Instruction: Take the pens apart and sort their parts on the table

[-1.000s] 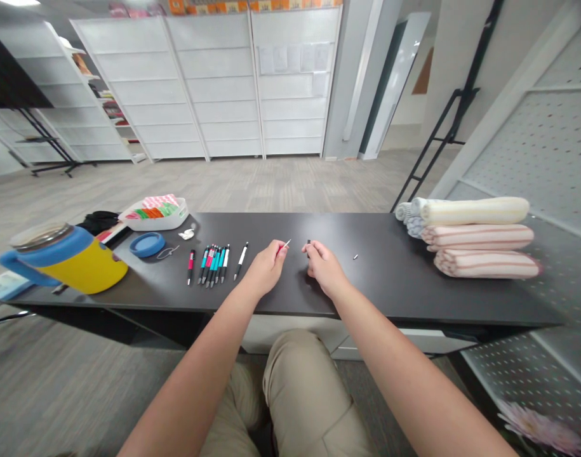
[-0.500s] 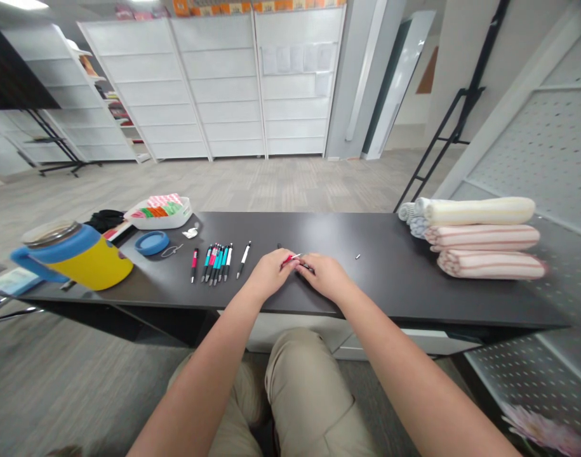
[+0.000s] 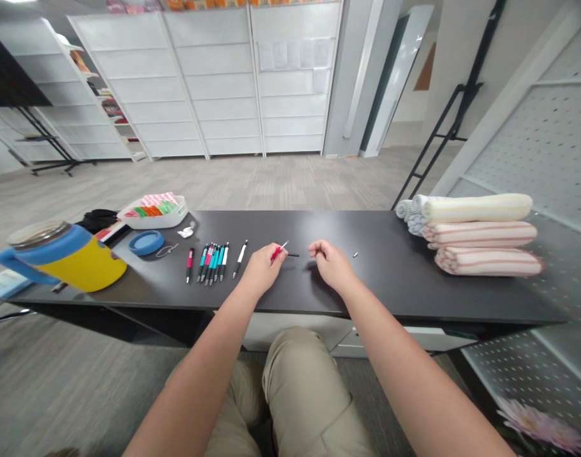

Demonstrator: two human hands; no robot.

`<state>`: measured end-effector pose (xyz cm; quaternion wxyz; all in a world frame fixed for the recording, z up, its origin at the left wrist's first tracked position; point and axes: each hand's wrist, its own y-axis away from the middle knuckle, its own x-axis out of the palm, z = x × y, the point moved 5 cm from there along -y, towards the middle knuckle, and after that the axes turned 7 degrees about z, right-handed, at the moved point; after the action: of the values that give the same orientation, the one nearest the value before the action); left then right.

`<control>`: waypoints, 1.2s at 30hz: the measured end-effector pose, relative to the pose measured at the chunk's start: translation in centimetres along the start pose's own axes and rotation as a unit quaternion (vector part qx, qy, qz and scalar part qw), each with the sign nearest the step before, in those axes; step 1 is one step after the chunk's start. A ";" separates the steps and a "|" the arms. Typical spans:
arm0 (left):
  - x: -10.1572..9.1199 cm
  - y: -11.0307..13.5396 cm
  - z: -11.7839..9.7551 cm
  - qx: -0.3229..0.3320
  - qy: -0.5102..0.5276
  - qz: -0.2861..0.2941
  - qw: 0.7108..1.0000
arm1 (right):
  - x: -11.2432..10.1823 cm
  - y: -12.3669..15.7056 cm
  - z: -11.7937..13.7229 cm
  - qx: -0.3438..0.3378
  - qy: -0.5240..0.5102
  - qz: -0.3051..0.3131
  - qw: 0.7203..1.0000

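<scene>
My left hand (image 3: pixel 262 270) is pinched on a short red pen part (image 3: pixel 276 253) with a thin white tip. A thin black rod (image 3: pixel 293 254), perhaps a pen part, lies on the dark table (image 3: pixel 390 279) just beyond those fingertips. My right hand (image 3: pixel 331 264) rests a little to the right, its fingers curled with nothing visible in them. Farther right sits a tiny metal pen piece (image 3: pixel 355 254). Left of my hands lie a white-and-black pen (image 3: pixel 240 259), a bundle of teal, pink and black pens (image 3: pixel 213 263), and a pink pen (image 3: pixel 190 264).
At the table's left stand a yellow-and-blue insulated jug (image 3: pixel 66 259), a blue round lid (image 3: pixel 146 242), and a white tray (image 3: pixel 152 212) of colourful items. Folded striped towels (image 3: pixel 483 235) are stacked at the right. White shelving stands across the floor.
My hands have moved apart from their meeting point. The left hand keeps the red part, and the black rod now lies on the table between them.
</scene>
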<state>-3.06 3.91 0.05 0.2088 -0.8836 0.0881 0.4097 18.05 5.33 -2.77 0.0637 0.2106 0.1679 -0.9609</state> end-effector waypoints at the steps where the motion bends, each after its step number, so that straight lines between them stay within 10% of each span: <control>1: 0.0 0.0 0.0 0.001 -0.004 0.000 1.000 | 0.2 0.0 -0.1 -0.004 -0.019 0.008 1.000; 10: 0.6 0.2 -0.9 0.015 -0.067 0.003 0.998 | 0.8 0.4 0.0 0.004 -0.137 0.009 0.991; 36: 1.6 0.4 -1.5 0.017 -0.177 0.027 0.984 | 0.0 1.3 2.8 -0.050 -0.062 -0.045 0.996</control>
<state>-1.14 2.96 -0.39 0.2246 -0.7908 0.0803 0.5638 17.19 3.15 -0.77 0.0412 0.1392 0.2206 -0.9645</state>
